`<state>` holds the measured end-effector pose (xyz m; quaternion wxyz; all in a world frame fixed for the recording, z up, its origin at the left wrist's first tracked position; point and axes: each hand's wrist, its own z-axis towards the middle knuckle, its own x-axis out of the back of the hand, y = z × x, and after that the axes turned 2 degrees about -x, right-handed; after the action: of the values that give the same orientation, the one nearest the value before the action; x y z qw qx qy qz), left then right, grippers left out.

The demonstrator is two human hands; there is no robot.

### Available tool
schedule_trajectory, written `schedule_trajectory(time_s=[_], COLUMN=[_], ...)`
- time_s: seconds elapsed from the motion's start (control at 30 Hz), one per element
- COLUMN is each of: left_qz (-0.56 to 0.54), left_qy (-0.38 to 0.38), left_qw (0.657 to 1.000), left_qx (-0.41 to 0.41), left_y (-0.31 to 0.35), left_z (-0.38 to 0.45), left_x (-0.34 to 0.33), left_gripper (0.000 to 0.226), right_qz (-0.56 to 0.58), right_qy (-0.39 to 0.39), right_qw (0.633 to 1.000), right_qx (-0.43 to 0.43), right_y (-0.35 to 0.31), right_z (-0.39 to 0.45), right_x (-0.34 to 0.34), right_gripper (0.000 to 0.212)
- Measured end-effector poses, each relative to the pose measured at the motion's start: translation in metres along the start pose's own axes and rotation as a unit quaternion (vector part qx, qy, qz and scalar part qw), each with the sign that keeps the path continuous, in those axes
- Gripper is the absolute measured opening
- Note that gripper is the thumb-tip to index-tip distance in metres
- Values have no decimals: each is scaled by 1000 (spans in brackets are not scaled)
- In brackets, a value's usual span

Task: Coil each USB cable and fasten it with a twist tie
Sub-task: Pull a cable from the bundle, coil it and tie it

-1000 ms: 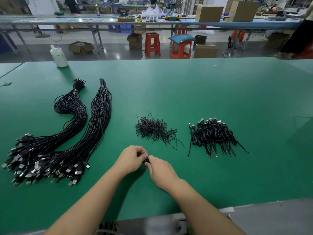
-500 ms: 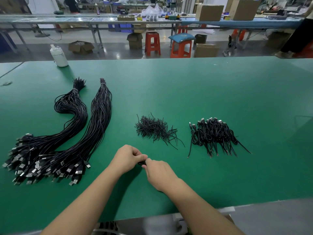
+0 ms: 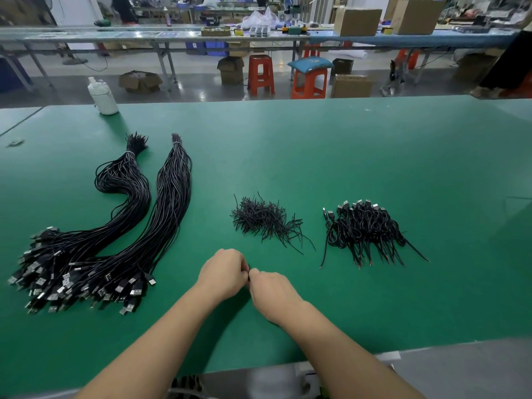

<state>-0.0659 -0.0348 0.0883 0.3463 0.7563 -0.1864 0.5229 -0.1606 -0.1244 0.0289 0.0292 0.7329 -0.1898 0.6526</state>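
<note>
Head view only. The left hand [image 3: 223, 272] and the right hand [image 3: 269, 292] meet near the middle of the tabletop's [image 3: 345, 156] near edge, knuckles touching. Both have fingers curled in, and a small dark bit shows in the gap between them. Probably it is a cable w/ its twist tie, but it is too hidden to say for sure.

The pile of ties [image 3: 266, 221] lies straight ahead of the hands, toward the far edge. The finished coils [image 3: 365, 228] lie to the right of it, nearer the right hand, so I judge that hand should drop the coil there. The uncoiled cables [image 3: 121, 226] lie by the left edge, their long axis running from near-left to far, plugs at the near end, closer to the left hand.
</note>
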Motion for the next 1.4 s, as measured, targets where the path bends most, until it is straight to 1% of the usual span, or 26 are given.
schedule_trajectory(time_s=[0.13, 0.2, 0.27, 0.33, 0.4, 0.43, 0.47, 0.5, 0.53, 0.57, 0.6, 0.63, 0.67, 0.7, 0.73, 0.8, 0.87, 0.9, 1.0, 1.07, 1.13, 1.2, 1.23, 1.27, 1.33, 1.4], left_qz=[-2, 4, -5, -42, -106, -142, -175, -207, -237, -269, -306, -342, -376, -403, -425, -449, -445, -429, -307, -230, -134, -26, -7, -10, -72, -164], left_qy=[-32, -48, -53, -41, -24, -14, -2, 12, 26, 37, 45, 47, 44, 37, 29, 20, 23, 28, 55, 77, 111, 143, 156, 163, 161, 142], left_qw=[999, 999, 999, 998, 994, 989, 984, 977, 969, 960, 948, 935, 923, 911, 902, 892, 895, 903, 950, 967, 974, 971, 967, 966, 969, 967], left_qx=[9, 6, 3, 7, 20, 30, 42, 53, 62, 68, 74, 77, 77, 75, 70, 51, 32, 23, -27, -79, -143, -191, -201, -201, -175, -133], left_y=[-2, -2, -2, -2, -2, -4, -6, -8, -10, -12, -12, -11, -8, -5, 0, 8, 14, 15, 16, 15, 15, 15, 15, 15, 14, 15], left_z=[2, 3, 4, 7, 9, 9, 10, 10, 10, 9, 8, 7, 6, 4, 3, 0, -3, -3, -4, -6, -10, -12, -13, -13, -12, -11], left_x=[2, 4, 8, 14, 21, 25, 28, 30, 32, 34, 35, 36, 37, 38, 38, 37, 34, 33, 32, 33, 32, 29, 27, 26, 26, 27], left_gripper=[18, 16, 15, 16, 15, 14, 14, 13, 12, 12, 12, 13, 14, 15, 14, 11, 10, 11, 13, 13, 10, 3, 1, 2, 7, 13], right_qz=[-13, -44, -74, -61, -22, 20, 93, 200, 329, 457, 554, 598, 595, 574, 559, 565, 582, 588, 589, 603, 612, 627, 641, 659, 675, 660], right_qy=[-10, -10, 8, 56, 122, 154, 184, 210, 224, 214, 177, 131, 92, 65, 51, 61, 80, 84, 88, 91, 88, 78, 73, 66, 48, 45], right_qw=[1000, 999, 997, 997, 992, 988, 978, 955, 913, 855, 801, 777, 787, 809, 823, 819, 804, 799, 796, 784, 778, 769, 759, 744, 734, 749], right_qx=[11, 28, 33, 8, -14, -23, -40, -64, -90, -119, -144, -149, -136, -113, -90, -75, -87, -95, -110, -114, -111, -96, -91, -87, -64, -33], right_y=[0, 1, 4, 7, 17, 21, 24, 27, 30, 33, 35, 36, 36, 35, 33, 28, 25, 25, 27, 29, 29, 29, 30, 31, 32, 35], right_z=[0, 0, 0, 1, 1, 0, -1, -3, -2, -1, 0, 1, 0, -2, -4, -5, -4, -4, -4, -7, -9, -11, -11, -12, -13, -13], right_x=[3, 6, 13, 29, 47, 56, 66, 76, 84, 90, 94, 96, 95, 90, 86, 80, 78, 77, 76, 75, 76, 76, 77, 77, 77, 76], right_gripper=[11, 11, 13, 27, 55, 69, 76, 74, 63, 50, 39, 33, 29, 25, 22, 22, 24, 25, 27, 26, 17, 3, 8, 14, 20, 28])
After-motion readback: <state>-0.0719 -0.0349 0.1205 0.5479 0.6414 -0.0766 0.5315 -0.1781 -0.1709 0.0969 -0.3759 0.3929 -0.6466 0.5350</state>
